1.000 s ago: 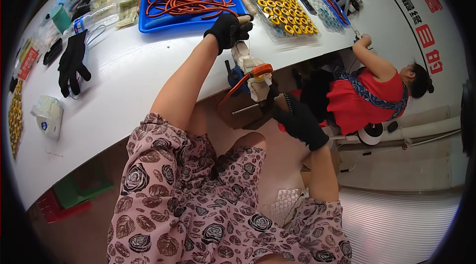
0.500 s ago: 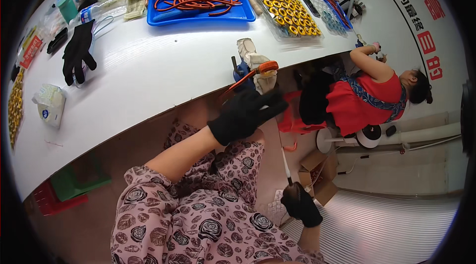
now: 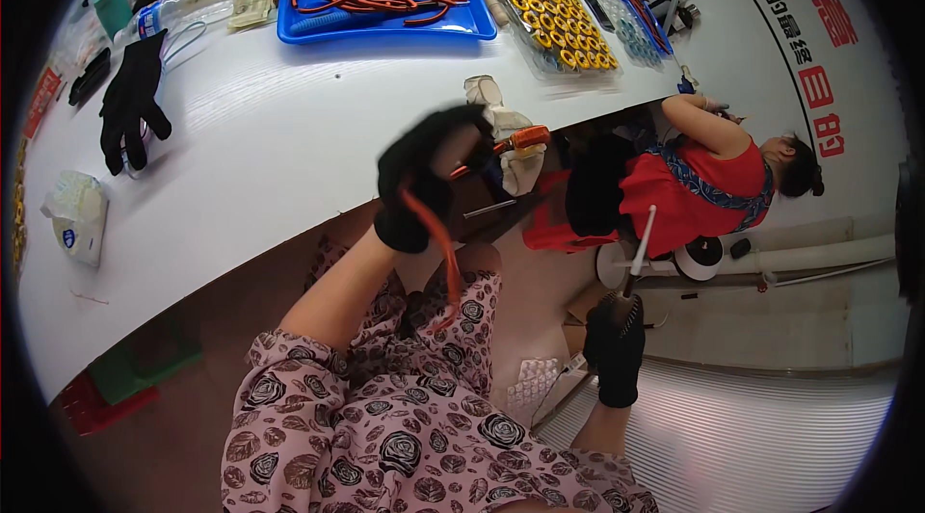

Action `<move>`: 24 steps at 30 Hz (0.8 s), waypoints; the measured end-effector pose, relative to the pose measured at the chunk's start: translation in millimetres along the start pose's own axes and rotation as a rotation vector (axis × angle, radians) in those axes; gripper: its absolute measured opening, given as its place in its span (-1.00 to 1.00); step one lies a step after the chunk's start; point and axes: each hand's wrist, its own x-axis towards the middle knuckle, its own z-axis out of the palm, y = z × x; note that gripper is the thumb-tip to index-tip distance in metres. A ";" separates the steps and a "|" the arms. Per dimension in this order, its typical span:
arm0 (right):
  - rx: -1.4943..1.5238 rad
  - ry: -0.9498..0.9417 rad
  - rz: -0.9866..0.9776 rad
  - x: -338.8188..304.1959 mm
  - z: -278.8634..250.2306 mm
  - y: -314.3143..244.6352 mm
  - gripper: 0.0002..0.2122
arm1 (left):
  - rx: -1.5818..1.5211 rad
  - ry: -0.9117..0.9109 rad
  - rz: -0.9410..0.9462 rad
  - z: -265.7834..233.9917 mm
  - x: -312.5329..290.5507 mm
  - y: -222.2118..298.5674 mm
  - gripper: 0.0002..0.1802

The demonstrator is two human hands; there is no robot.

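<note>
My left hand [image 3: 419, 176], in a black glove and partly blurred, is raised at the table's front edge. Its fingers curl around an orange-brown cord [image 3: 445, 258], whose loose end hangs over my lap. Just right of these fingers, an orange-brown wound ring [image 3: 529, 136] sits against a whitish cloth wrap [image 3: 521, 171] at the table edge; cord runs from the ring toward the hand. Lower right, my right hand [image 3: 614, 349], also black-gloved, is closed on a slim tool [image 3: 642, 248] with a white tapered shaft and dark ridged handle. The tool points upward, apart from the ring.
A blue tray [image 3: 385, 35] of orange-brown cords stands at the back, beside a pack of yellow rings [image 3: 554, 22]. On the left lie a spare black glove [image 3: 133, 104] and a tissue pack [image 3: 77, 214]. A person in red [image 3: 694, 176] works at the right.
My left hand has moved left and turned, its fingers now curled, with the cord's end swinging below it. My right hand has risen, and its tool tip now points up and rightward.
</note>
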 end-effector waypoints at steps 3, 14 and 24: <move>-0.314 -0.114 -0.457 16.8 8.4 0.2 -0.86 | -0.423 0.326 -0.295 -15.9 56.0 -12.2 -0.68; 0.248 -0.636 0.130 95.1 39.6 -34.0 -0.74 | -0.547 -0.034 -0.750 -9.4 120.0 -125.7 -0.82; 0.057 -0.587 -0.109 104.1 42.8 -49.9 -0.67 | -0.275 -0.231 -0.832 8.9 136.8 -109.4 -0.73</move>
